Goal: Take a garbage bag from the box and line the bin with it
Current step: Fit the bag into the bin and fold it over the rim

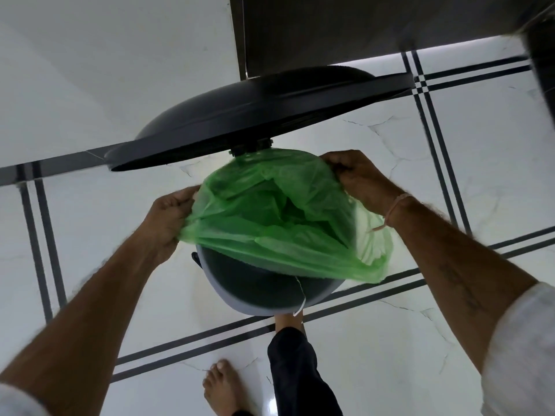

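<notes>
A translucent green garbage bag [270, 211] lies open over the mouth of a round dark bin [264, 288] on the floor. Its far edge sits over the back rim by the hinge. The near edge hangs loose above the front rim, which shows bare. My left hand [171, 214] grips the bag's left edge. At the far right of the rim, my right hand [357, 178] grips the bag's edge. The bin's dark lid [255, 115] stands raised behind the bag. The box is not in view.
My right foot [289, 321] is at the bin's base, as if on a pedal, and my left foot [223, 388] stands bare on the white tiled floor [390, 355]. A dark cabinet or door panel [330, 28] rises behind the bin.
</notes>
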A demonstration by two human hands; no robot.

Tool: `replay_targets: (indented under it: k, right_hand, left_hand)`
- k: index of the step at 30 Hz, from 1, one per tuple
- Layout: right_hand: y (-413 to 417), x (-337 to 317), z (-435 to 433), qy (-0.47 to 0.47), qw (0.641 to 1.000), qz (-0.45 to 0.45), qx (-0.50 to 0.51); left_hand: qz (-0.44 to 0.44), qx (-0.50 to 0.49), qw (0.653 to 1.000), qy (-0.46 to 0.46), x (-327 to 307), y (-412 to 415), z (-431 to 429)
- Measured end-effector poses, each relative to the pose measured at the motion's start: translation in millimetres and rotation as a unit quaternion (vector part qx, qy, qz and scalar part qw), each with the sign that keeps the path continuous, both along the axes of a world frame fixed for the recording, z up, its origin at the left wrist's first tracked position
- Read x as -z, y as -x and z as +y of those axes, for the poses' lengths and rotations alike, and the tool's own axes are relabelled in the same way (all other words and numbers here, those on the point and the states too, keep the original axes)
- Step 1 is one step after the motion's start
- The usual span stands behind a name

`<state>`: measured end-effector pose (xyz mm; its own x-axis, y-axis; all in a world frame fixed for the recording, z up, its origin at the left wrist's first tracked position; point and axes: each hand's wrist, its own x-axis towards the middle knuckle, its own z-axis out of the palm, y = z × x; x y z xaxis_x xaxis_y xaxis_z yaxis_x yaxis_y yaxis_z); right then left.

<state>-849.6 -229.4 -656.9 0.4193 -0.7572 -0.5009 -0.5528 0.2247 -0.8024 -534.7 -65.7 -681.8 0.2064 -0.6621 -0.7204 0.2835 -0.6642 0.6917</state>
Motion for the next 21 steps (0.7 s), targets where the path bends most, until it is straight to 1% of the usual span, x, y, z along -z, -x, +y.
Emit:
replay_targets:
  k: [3, 5, 8, 10, 12, 16, 18, 21]
  right_hand:
    - [11.9, -0.9, 12.4, -0.011, 0.997, -0.032, 0.065]
    - [18.1, 0.9, 22.4, -0.016, 0.994, -0.033, 0.105]
    - [27.4, 6.9, 37.5, -0.015, 0.984, -0.049, 0.173]
    - [32.4, 7.9, 49.3, -0.004, 0.976, -0.057, 0.21]
    - [36.7, 5.5, 61.2, 0.017, 0.967, -0.052, 0.249]
    - [43.5, 2.6, 88.2, 0.026, 0.948, -0.025, 0.317]
    - [46.9, 3.9, 103.4, 0.019, 0.937, 0.003, 0.349]
    - [49.0, 1.1, 127.6, -0.02, 0.913, 0.006, 0.407]
  left_hand:
    - [0.016, -0.037, 0.999, -0.03, 4.6, 1.4, 18.0]
    - [0.024, -0.067, 0.997, -0.036, 7.8, 3.6, 27.8]
    - [0.071, -0.092, 0.993, -0.021, 7.8, 11.2, 44.5]
    - [0.119, -0.119, 0.986, -0.011, 7.0, 13.9, 58.5]
    - [0.154, -0.147, 0.977, -0.01, 7.0, 16.3, 71.9]
    - [0.184, -0.18, 0.966, -0.028, -0.8, 31.1, 92.0]
    - [0.191, -0.184, 0.964, -0.031, -7.5, 37.8, 95.7]
    - [0.183, -0.195, 0.962, -0.045, -14.1, 41.0, 101.0]
